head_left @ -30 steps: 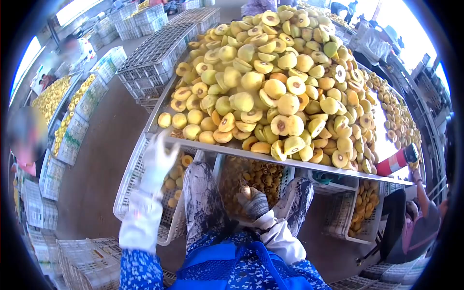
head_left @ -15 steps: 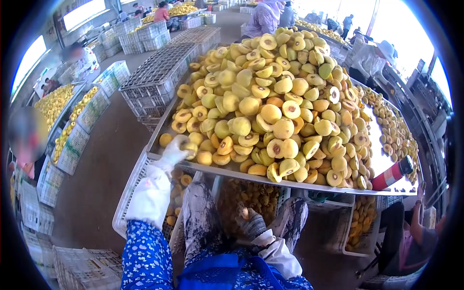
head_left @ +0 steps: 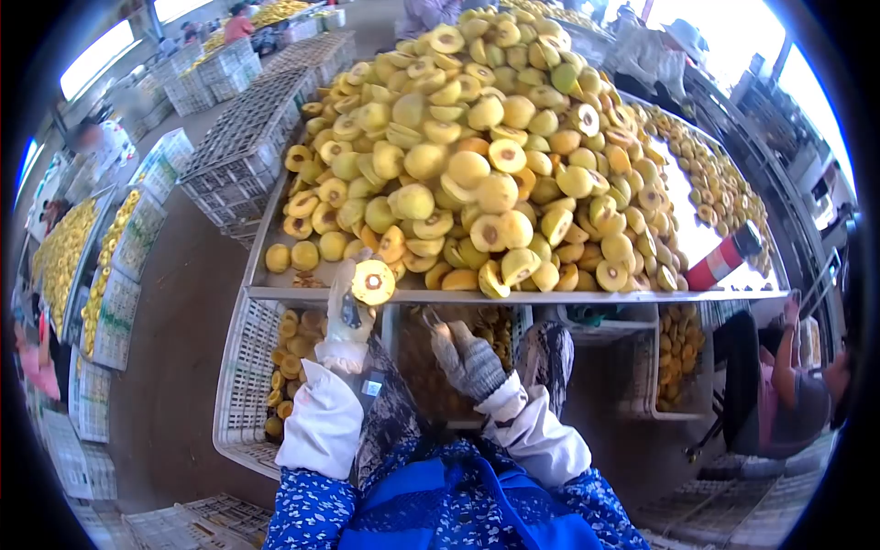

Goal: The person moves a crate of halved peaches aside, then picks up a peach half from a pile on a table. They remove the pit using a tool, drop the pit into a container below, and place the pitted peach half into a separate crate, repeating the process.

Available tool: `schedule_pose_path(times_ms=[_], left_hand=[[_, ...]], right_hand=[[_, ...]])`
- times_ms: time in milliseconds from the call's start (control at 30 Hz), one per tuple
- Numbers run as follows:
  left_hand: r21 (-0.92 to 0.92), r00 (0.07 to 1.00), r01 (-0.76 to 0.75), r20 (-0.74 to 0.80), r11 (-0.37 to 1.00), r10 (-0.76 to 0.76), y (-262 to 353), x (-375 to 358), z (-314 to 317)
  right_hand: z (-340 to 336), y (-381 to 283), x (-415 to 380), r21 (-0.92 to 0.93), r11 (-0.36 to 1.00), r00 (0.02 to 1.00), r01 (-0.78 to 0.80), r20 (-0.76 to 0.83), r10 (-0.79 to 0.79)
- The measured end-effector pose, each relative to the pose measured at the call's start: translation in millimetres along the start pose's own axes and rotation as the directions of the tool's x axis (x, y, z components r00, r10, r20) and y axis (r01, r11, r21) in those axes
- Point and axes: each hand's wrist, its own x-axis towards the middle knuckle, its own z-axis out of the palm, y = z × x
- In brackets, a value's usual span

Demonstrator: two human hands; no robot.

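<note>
At a heaped table (head_left: pixel 513 298) among crates (head_left: pixel 240 147), left grip (head_left: pixel 348 307) holds a fruit half (head_left: pixel 374 282), right grip (head_left: pixel 471 362) a tool (head_left: pixel 431 317).

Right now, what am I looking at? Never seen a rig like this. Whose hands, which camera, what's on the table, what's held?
There is no robot here: the hands belong to a person. The only view comes from a camera on that person's head, looking forward and down.

The table carries a big heap of cut yellow fruit, many halves showing brown centers. A red cylinder with a black end lies near its right side. Crates with more fruit sit below.

The left hand, in a pale glove, holds a half, cut face up toward the camera. The right hand, in a gray glove, pinches a thin tool, too small to identify.
</note>
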Motion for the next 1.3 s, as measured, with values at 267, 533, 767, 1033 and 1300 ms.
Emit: schedule_pose_path(times_ms=[267,533,767,1033,1300], left_hand=[[0.429,0.995,-0.076,0.089,0.9,0.042,-7,-49,51],[0.204,0.972,-0.009,-0.228,0.979,0.057,-46,-57,65],[-0.071,0.905,0.169,-0.383,0.983,-0.183,-61,-65,77],[-0.102,0.929,0.227,-0.277,0.968,-0.247,-63,-71,83],[0.23,0.975,0.218,-0.019,0.948,-0.22,-58,-79,74]], right_hand=[[11,3,11,-0.249,0.966,0.998,-0.068,-0.013,0.067],[15,1,-6,-0.112,0.983,0.987,-0.143,0.058,0.15],[32,47,-27,-0.175,0.983,0.997,-0.061,0.03,0.067],[15,37,-39,0.619,0.772,0.989,-0.146,0.11,0.099],[-55,6,-20,0.241,0.726,0.654,-0.644,0.667,0.358]])
